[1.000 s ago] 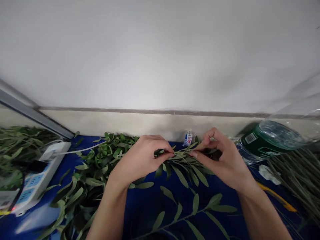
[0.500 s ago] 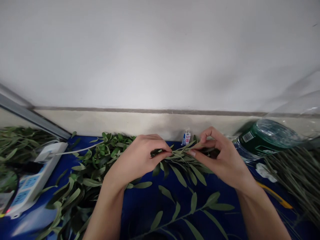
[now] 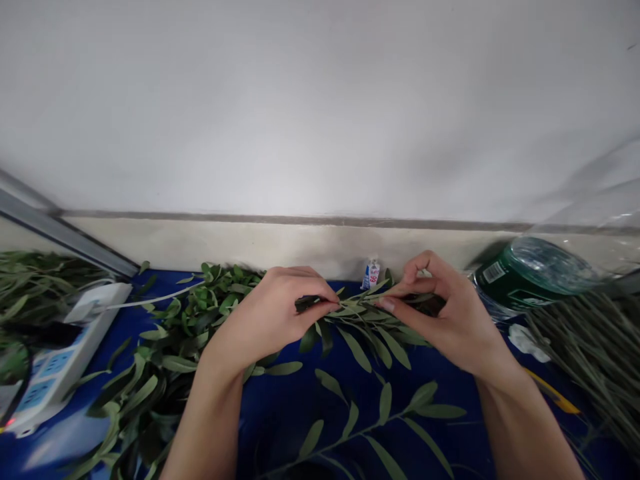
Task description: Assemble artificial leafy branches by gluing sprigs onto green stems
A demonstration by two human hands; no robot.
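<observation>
Both hands meet over a leafy sprig [image 3: 357, 312] with long narrow green leaves, held level above the blue surface [image 3: 280, 407]. On its left side my left hand [image 3: 285, 303] is closed, thumb and forefinger pinching the sprig. My right hand [image 3: 445, 313] pinches its right part between thumb and forefinger, the other fingers curled. Exactly which stems each pinch takes in is hidden by the fingers. Below the hands lies a single leafy branch [image 3: 350, 437]. Left of my left hand spreads a heap of green leafy cuttings [image 3: 160, 373].
A white power strip [image 3: 75, 360] with a plugged-in cable stands at the left, beside more foliage [image 3: 45, 280]. Behind the hands is a small blue-and-white tube [image 3: 371, 275] near the wall. At right are a green-labelled bottle [image 3: 530, 273], a yellow-handled tool [image 3: 555, 390] and bare stems [image 3: 590, 353].
My hands keep pinching the sprig. My left hand has moved slightly left, and the gap between the fingertips is a little wider. The view has shifted slightly.
</observation>
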